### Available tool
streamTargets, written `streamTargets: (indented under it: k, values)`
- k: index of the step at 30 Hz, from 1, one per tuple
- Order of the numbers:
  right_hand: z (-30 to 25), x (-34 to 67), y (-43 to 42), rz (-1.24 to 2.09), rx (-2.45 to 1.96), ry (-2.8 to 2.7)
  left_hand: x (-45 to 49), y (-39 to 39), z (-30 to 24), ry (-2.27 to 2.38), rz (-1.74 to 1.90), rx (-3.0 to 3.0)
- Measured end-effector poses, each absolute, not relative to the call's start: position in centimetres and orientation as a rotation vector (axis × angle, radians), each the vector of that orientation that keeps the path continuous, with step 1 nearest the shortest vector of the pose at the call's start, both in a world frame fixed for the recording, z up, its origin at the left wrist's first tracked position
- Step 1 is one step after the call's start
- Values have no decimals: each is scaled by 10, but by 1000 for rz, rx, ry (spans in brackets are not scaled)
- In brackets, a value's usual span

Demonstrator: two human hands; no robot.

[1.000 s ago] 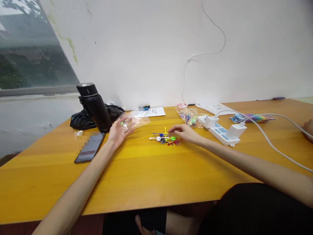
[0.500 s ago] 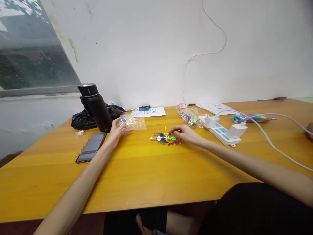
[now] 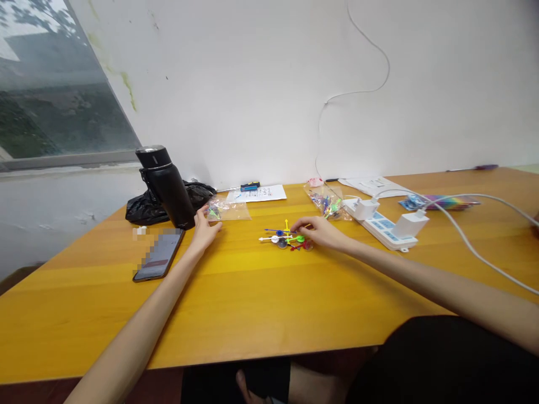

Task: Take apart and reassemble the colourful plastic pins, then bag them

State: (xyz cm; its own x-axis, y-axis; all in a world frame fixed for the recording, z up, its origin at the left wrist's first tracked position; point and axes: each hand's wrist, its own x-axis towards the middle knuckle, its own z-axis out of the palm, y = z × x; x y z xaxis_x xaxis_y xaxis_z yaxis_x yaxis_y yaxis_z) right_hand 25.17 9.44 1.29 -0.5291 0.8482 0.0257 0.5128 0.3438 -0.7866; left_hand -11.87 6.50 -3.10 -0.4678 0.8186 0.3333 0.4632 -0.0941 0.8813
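On the yellow wooden table [image 3: 236,303], slim multicoloured plastic arrows [image 3: 288,238], presumably light, stiff, best pinched mid-shaft, lie at the nearly closed right hand [image 3: 320,231], hold unclear; left hand [image 3: 204,231] half-open, apparently empty.

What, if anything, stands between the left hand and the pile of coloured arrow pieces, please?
Nothing visible does: the clear bag by the left hand lies nearer the wall than the coloured arrow pieces.

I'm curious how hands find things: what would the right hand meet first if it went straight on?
Most likely the coloured arrows, right by the fingertips of the right hand; depth is unclear, so they may be touching.
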Motion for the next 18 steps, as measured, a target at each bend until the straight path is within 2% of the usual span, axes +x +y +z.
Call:
streamTargets:
  k: [5, 10, 15, 18]
  values:
    - [15, 254, 97, 873, -1144, -2277, -120, 61, -28, 2139, 1434, 1493]
    - [19, 255, 97, 744, -1203, -2358, -111, 54, -20, 2196, 1516, 1558]
    - [36, 258, 89, 807, -1203, -2584, -95, 44, -7, 1935, 1700, 1805]
    - [41, 261, 86, 827, -1197, -2627, -82, 36, 2, 1647, 1614, 1971]
